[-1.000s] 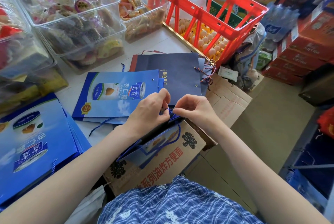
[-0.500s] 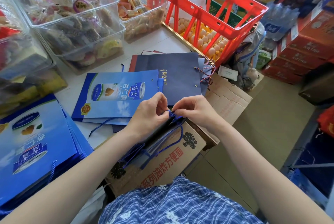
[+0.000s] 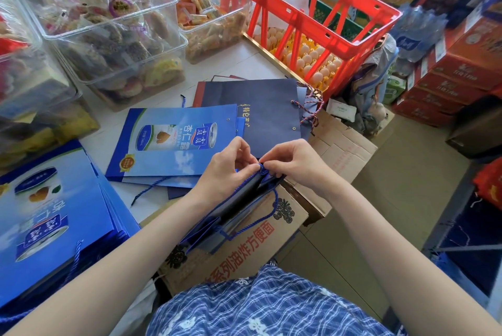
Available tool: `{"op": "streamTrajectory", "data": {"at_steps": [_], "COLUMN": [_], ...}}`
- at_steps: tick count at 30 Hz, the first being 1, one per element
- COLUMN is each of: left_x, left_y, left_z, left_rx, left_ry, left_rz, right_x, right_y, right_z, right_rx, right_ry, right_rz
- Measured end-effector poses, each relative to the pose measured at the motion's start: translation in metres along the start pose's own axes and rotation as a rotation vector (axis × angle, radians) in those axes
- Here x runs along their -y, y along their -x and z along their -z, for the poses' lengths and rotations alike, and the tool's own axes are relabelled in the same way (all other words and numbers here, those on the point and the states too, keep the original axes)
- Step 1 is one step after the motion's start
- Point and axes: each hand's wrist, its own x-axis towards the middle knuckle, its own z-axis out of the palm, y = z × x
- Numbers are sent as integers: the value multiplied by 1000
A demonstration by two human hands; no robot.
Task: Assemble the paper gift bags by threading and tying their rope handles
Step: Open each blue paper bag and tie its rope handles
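Both hands are working one knot: the left hand (image 3: 226,170) and right hand (image 3: 292,164) are pinching the twisted blue rope handle (image 3: 263,170) at the top edge of a folded blue paper gift bag (image 3: 231,208), which is resting on a brown cardboard box (image 3: 258,243) just beside the white table (image 3: 239,64).

both forearms converge; left hand (image 3: 225,170) and right hand (image 3: 292,163) pinch fingertip-to-fingertip.

bright daylight | soft shadows | wide-angle edge bending | corners blurred
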Motion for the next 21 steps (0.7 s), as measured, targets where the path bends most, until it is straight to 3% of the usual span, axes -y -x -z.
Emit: {"op": "streamTrajectory", "data": {"at_steps": [5,9,12,15,18,21], "left_x": [7,9,11,12,4,-5], "left_y": [-1,-3,-5,-5,-6,-15], "left_z": [1,2,6,15,17,7], "left_rx": [-31,-19,-16,32,232,265], "left_ry": [46,99,184,207,54,170], "left_rz": [35,64,131,371,616,763], "right_x": [3,-2,-7,-9,-10,-10], "right_y": [2,1,2,3,2,4], "right_z": [-1,-17,-23,-24,-25,-30], "right_rx": [75,-76,-149,-202,-227,-211], "right_ry": [10,166,133,31,14,32], "right_rz": [61,187,277,281,301,373]}}
